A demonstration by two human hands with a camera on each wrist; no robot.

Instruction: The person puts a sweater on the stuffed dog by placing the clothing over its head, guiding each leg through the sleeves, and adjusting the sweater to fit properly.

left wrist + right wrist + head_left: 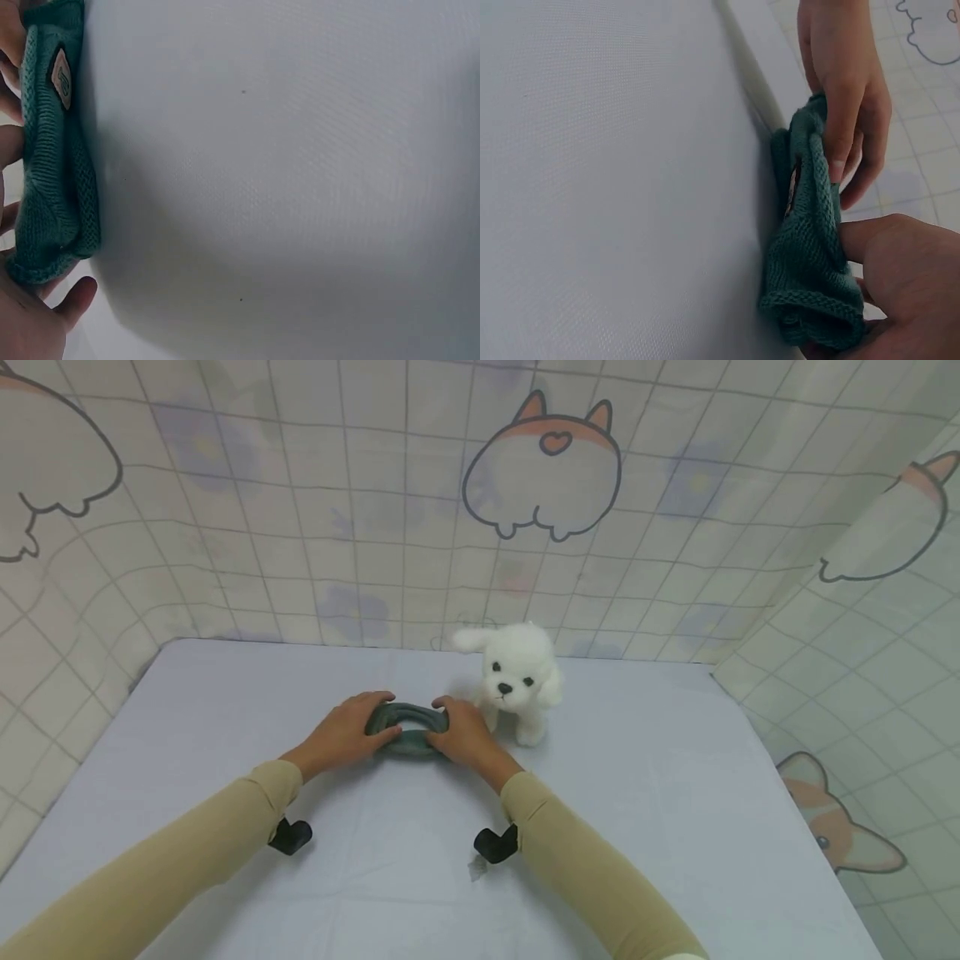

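A green knitted garment (410, 743) is held in a ring shape on the table, its opening facing up. A small patch (61, 77) with a light face and dark edge is on its side. My left hand (352, 727) grips the left end, thumb at the near edge and fingers at the far side. My right hand (467, 732) pinches the right end in the same way. In the right wrist view, the thumb of my right hand (915, 262) presses on the knit (810, 262). Just behind my right hand stands a white plush dog (521, 672), facing me.
The white-covered table (637, 827) reaches back to a tiled-pattern curtain (300, 527) with cartoon corgi prints, which also hangs at both sides. A black camera mount (291, 836) sits under the left wrist, another black mount (497, 843) under the right.
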